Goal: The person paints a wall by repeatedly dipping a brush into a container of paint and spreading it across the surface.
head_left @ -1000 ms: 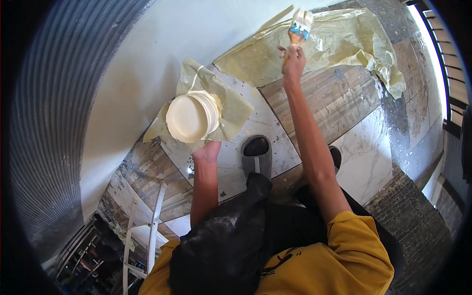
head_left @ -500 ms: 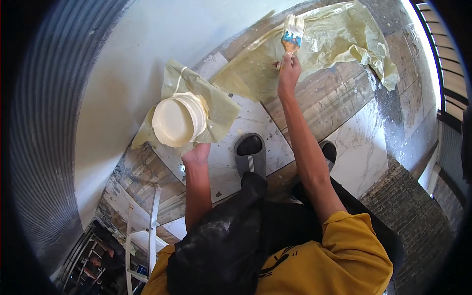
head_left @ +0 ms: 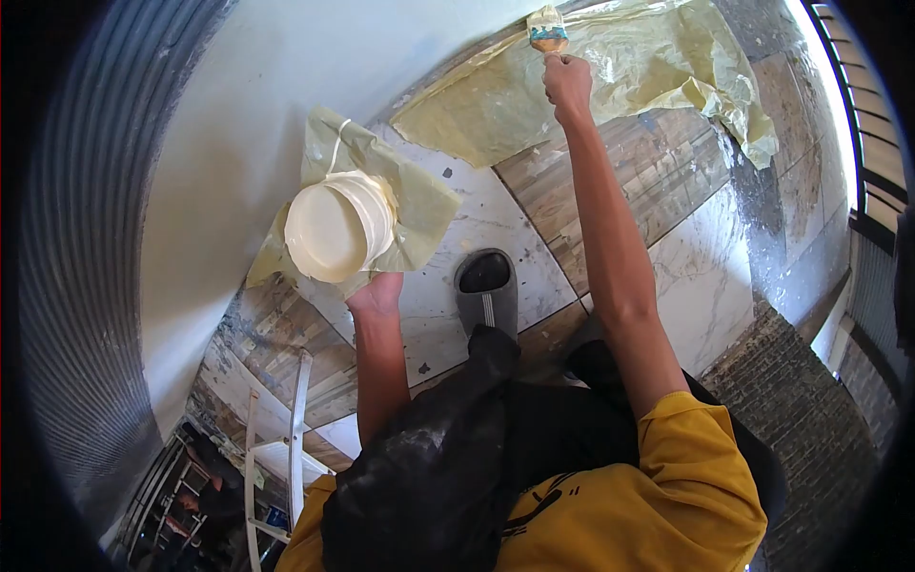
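My left hand (head_left: 377, 294) is under a white paint bucket (head_left: 327, 232) with cream paint inside, holding it up from below; its fingers are hidden beneath the bucket and a yellowish sheet (head_left: 426, 210) around it. A thin white handle stands up at the bucket's far side. My right hand (head_left: 569, 86) is closed around the handle of a wide paintbrush (head_left: 549, 34), whose paint-covered bristles point away from me near the base of the wall. Below the brush lies a long, crumpled yellowish covering (head_left: 648, 57) on the floor.
The pale wall (head_left: 219, 143) runs along the left and far side, with corrugated metal (head_left: 105, 191) beside it. A ladder (head_left: 297, 429) stands at lower left, near a person (head_left: 214, 491) in dark clothing. My grey sandal (head_left: 486, 286) is on the tiles.
The brush and my right hand have moved forward and slightly left, closer to the wall. My left hand and the bucket have shifted slightly left. The near edge of the floor covering has shifted.
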### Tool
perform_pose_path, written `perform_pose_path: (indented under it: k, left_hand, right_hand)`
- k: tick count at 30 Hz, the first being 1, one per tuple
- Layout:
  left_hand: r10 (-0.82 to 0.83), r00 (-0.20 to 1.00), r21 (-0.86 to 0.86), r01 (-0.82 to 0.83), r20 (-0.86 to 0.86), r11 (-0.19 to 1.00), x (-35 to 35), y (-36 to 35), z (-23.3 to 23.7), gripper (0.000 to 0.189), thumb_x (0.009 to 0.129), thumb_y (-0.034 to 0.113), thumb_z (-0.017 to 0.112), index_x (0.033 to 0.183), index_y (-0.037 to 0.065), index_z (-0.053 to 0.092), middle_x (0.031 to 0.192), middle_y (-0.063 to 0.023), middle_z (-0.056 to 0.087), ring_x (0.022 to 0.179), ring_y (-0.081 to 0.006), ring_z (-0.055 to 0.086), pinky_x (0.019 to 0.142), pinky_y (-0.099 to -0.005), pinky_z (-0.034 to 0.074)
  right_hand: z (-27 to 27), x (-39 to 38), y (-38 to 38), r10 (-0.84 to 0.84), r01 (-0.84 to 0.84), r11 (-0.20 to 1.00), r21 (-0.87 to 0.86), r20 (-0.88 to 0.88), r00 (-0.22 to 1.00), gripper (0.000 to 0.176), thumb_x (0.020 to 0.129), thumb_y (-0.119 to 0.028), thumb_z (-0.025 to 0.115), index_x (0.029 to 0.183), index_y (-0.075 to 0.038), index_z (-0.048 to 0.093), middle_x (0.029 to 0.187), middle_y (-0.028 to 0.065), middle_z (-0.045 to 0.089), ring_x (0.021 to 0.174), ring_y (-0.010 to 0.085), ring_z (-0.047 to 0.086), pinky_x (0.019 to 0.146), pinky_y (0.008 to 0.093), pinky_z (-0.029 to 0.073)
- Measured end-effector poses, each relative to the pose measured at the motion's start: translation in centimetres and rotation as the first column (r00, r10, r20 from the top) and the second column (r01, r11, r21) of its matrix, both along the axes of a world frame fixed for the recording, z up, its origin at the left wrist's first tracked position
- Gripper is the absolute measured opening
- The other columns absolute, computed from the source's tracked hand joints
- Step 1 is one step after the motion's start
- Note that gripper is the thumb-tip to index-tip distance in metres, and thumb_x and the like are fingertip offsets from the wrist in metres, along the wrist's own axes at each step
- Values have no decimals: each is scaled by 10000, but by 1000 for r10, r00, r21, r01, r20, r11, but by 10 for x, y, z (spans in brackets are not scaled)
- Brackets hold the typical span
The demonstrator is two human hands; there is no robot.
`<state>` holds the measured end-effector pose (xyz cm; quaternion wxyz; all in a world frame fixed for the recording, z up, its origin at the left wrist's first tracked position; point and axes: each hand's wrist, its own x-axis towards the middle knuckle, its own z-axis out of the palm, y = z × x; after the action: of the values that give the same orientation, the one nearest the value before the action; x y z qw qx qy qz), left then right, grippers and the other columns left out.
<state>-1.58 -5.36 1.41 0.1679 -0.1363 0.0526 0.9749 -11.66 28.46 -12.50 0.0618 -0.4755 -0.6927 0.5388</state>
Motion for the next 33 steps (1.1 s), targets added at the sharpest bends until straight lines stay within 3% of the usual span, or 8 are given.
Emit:
perform_pose_path:
  k: [7, 11, 13, 19, 23, 33]
  left_hand:
    - [-10, 996, -45, 6, -88, 999, 1, -2, 9, 598, 878, 360, 579, 1357, 46, 407, 1388, -124, 442, 1298, -303, 392, 1103, -461, 287]
    - [14, 1000, 9, -14, -5, 1000, -1, -2, 13, 600, 877, 364, 581, 1356, 47, 409, 1388, -122, 442, 1300, -301, 389, 1108, -458, 278]
    - [53, 997, -10, -53, 52, 999, -1, -5, 9, 651, 847, 387, 602, 1363, 40, 412, 1405, -127, 424, 1313, -300, 373, 1114, -459, 264]
    - [34, 999, 6, -34, -2, 999, 3, -10, 5, 652, 845, 387, 600, 1364, 41, 411, 1405, -134, 423, 1316, -305, 368, 1116, -466, 259]
    - [32, 999, 37, -32, 6, 999, 2, -11, 5, 654, 847, 389, 596, 1366, 40, 407, 1409, -134, 418, 1319, -305, 364, 1117, -466, 257]
    - [32, 999, 53, -32, 10, 998, 4, -15, 10, 603, 888, 366, 564, 1364, 36, 395, 1397, -139, 428, 1301, -314, 386, 1101, -474, 290]
  right_hand:
    - [21, 7, -37, 120, -121, 992, -29, -36, 992, 307, 817, -230, 566, 782, 66, 643, 770, 261, 644, 746, 376, 651, 687, 419, 479]
    - [33, 9, -58, 168, -170, 983, -65, -32, 985, 311, 811, -234, 570, 790, 66, 648, 779, 275, 640, 766, 397, 647, 705, 431, 481]
    - [36, 10, -67, 209, -208, 978, 30, -42, 977, 307, 804, -233, 574, 821, 62, 658, 808, 301, 632, 801, 425, 637, 733, 450, 479]
    - [44, 18, -91, 329, -322, 941, 107, -51, 943, 363, 798, -238, 582, 938, 90, 656, 859, 330, 618, 862, 441, 626, 789, 440, 488]
    - [47, 21, -103, 347, -341, 936, 83, -81, 934, 391, 802, -241, 581, 972, 105, 644, 865, 326, 622, 871, 438, 627, 800, 427, 493]
    - [122, 39, -121, 333, -318, 943, 100, -309, 891, 338, 835, -227, 559, 927, 88, 642, 741, 290, 614, 712, 413, 630, 673, 435, 488]
